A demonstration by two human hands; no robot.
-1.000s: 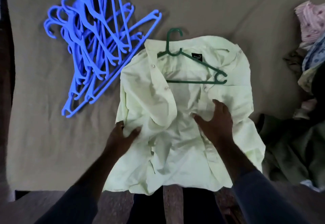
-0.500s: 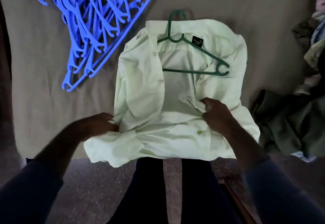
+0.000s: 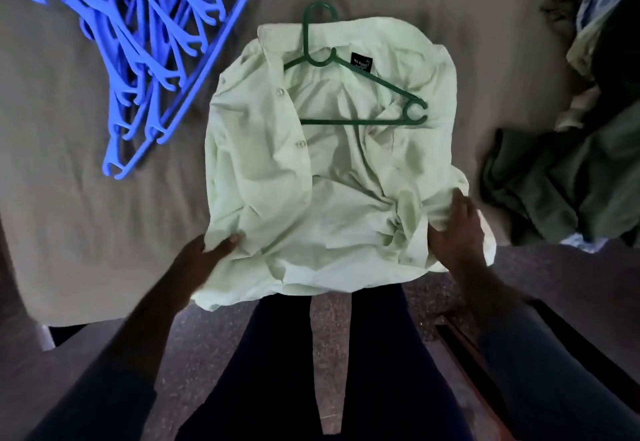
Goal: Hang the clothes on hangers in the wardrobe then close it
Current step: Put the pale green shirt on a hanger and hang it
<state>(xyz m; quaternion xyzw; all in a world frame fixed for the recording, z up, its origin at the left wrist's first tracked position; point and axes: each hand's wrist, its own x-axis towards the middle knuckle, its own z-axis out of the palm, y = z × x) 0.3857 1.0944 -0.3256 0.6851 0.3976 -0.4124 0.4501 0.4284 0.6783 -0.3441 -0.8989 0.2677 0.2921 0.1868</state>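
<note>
Two hands: both down at the near hem of the shirt (image 3: 339, 177), one per corner, well short of the hanger (image 3: 360, 94).
Left hand (image 3: 204, 260): clamped on the lower left corner, thumb on top, other fingers tucked under the cloth.
Right hand (image 3: 457, 229): bunching the lower right edge, fingers curled into the fabric, back of the hand up.
Forearms: coming in from the near side, angled a bit inward.
Shirt spot: flat-ish on the bed (image 3: 69, 233), front open, collar at the far end, hem spilling over the near edge toward the legs.
Long axis: collar to hem, running straight away from the body, so pretty much square-on.
Hanger: green, lying inside the open shirt up by the collar, hook poking out past it on the far side, bar going left to right. Left shoulder tucked under the left front panel, right shoulder sitting bare on the inside of the shirt.
Nearer hand: right one, probably, closer to that exposed end.
Next bit, guessing: flipping the right panel over the bare shoulder, then a reach forward for the hook.
Other stuff: heap of blue hangers (image 3: 145, 42) far left, dark green garment (image 3: 554, 184) just right of the shirt, more clothes (image 3: 602, 25) piled far right.
Wardrobe: nowhere in shot.
</note>
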